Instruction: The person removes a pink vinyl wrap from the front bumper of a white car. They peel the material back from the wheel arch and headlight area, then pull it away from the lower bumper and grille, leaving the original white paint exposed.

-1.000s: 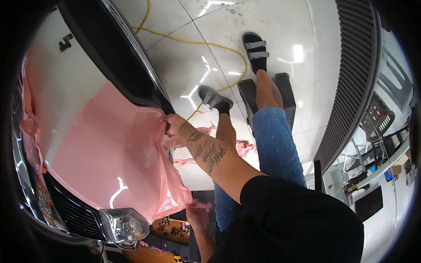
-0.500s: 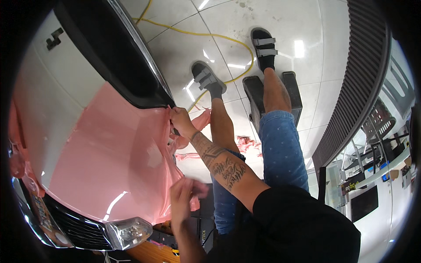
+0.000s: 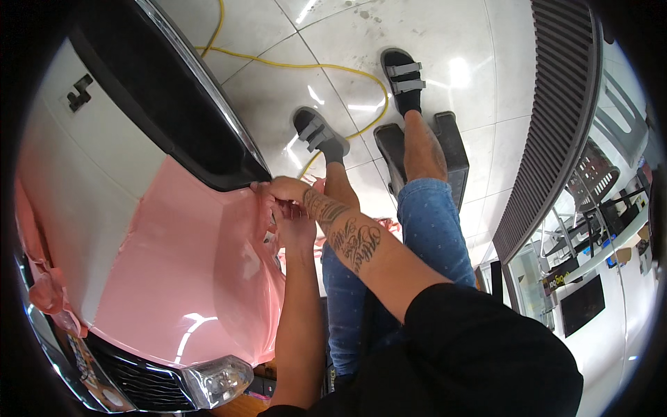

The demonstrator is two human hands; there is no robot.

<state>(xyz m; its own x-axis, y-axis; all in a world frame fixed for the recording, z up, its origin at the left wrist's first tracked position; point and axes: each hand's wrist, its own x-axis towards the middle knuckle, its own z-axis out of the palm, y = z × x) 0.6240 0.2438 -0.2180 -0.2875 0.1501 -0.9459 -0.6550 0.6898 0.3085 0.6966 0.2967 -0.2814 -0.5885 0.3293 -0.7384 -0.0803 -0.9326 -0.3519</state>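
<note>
both hands at the film's edge, by the bonnet corner

person bent over the front of a car, head camera looking down. pink film (image 3: 180, 278) lay over the bonnet, glossy, spreading from the dark windscreen (image 3: 160, 104) base down toward the headlight (image 3: 215, 379) and grille (image 3: 132, 379). bare white bonnet panel (image 3: 76, 174) showed to the left of it. loose film bunched at the far left edge.

right hand (image 3: 281, 189), on the tattooed forearm, sat at the film's upper right corner, just where the film met the windscreen trim. fingers (image 3: 262, 186) curled closed and pinched on the film's edge there; film puckered around the pinch. left hand (image 3: 295, 226) came up from below, just beneath the right hand and touching or nearly touching it. its fingers were bent in toward the same edge, but whether they had the film gripped i could not tell; the right wrist covered them.

relation that mattered: the film lay to the left of both hands, its free right edge running from the pinched corner down toward the headlight. the right hand was the one on the corner; the left was nearer the run of edge below it.

around: yellow hose (image 3: 306, 69) looped on the tiled floor (image 3: 333, 35), black sandals (image 3: 403, 76), a low black stool (image 3: 451, 153) behind the legs.
</note>
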